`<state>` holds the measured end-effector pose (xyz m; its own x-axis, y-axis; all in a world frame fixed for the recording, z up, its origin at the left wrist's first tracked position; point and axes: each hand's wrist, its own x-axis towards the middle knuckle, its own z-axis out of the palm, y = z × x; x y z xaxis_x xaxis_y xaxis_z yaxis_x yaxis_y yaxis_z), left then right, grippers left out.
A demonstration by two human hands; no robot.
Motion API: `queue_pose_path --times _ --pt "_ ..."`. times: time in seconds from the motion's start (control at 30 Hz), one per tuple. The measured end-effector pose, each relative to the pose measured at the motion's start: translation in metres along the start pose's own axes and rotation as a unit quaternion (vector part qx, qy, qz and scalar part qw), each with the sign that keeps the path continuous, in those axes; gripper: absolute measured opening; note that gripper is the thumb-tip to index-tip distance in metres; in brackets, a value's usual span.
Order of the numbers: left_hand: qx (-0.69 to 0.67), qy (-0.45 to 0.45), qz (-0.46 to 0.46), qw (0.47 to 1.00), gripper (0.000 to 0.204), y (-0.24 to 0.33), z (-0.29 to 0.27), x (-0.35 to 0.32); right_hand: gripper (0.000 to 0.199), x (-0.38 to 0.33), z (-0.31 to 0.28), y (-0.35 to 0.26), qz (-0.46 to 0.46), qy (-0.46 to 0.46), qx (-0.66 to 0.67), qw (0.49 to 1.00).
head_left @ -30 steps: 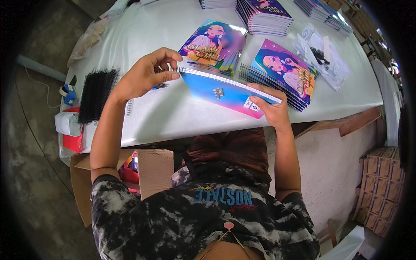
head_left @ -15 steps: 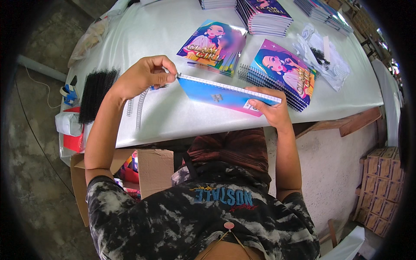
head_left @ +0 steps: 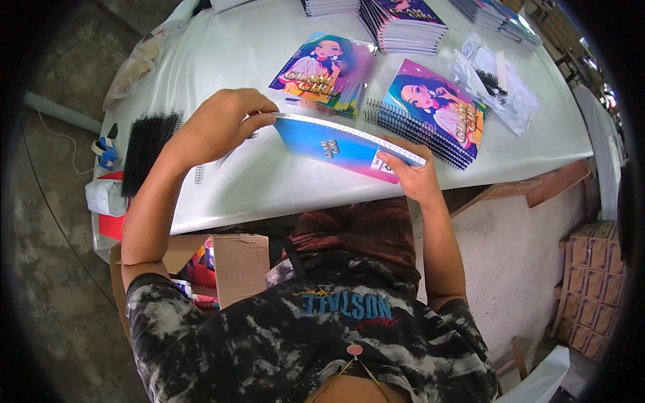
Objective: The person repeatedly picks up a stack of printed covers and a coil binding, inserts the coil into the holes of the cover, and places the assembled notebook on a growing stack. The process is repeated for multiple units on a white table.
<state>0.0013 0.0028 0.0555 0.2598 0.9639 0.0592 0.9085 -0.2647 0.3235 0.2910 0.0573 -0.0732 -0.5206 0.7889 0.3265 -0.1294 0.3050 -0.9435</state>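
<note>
A notebook (head_left: 334,146) with a blue and pink cover is held tilted above the table, its punched white edge facing up. My right hand (head_left: 416,173) grips its right end, thumb on the cover and fingers behind. My left hand (head_left: 225,126) is closed at the opposite corner, thumb and fingertips pinching there. Whether a wire end sits between those fingertips is too small to tell. Near my left wrist a short wire coil (head_left: 199,173) lies on the table. Beyond the notebook rest two piles of illustrated notebooks, a left pile (head_left: 321,70) and a right, coil-bound pile (head_left: 433,111).
Black binding coils (head_left: 149,151) lie bundled at the table's left, near a blue tape dispenser (head_left: 106,151). Taller notebook stacks (head_left: 406,30) stand at the back. Crumpled white wrapping (head_left: 507,107) lies right. An open cardboard box (head_left: 240,269) sits below the near edge.
My left hand has turned, its fingers now straighter along the notebook's corner. A long coil seen beside it before no longer shows. The notebook has shifted slightly left at its right end.
</note>
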Motion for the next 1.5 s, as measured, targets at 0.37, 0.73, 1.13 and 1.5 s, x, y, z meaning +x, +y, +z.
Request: queue_pose_path --times 0.37,0.73,1.13,1.5 --pt "0.014 -0.084 -0.12 0.989 0.025 0.034 -0.011 0.013 0.026 -0.009 0.001 0.007 0.033 -0.01 -0.022 0.999" --pt "0.127 0.008 0.049 0.991 0.024 0.025 0.002 0.005 0.032 -0.009 0.009 0.004 -0.075 -0.016 -0.06 0.995" --pt "0.134 -0.037 0.05 0.989 0.022 0.017 -0.005 -0.004 0.036 -0.012 0.018 0.004 -0.078 -0.03 -0.064 0.994" --pt "0.264 0.286 0.108 0.915 0.075 0.013 0.022 -0.011 0.029 -0.015 0.025 0.009 -0.145 -0.012 -0.112 0.983"
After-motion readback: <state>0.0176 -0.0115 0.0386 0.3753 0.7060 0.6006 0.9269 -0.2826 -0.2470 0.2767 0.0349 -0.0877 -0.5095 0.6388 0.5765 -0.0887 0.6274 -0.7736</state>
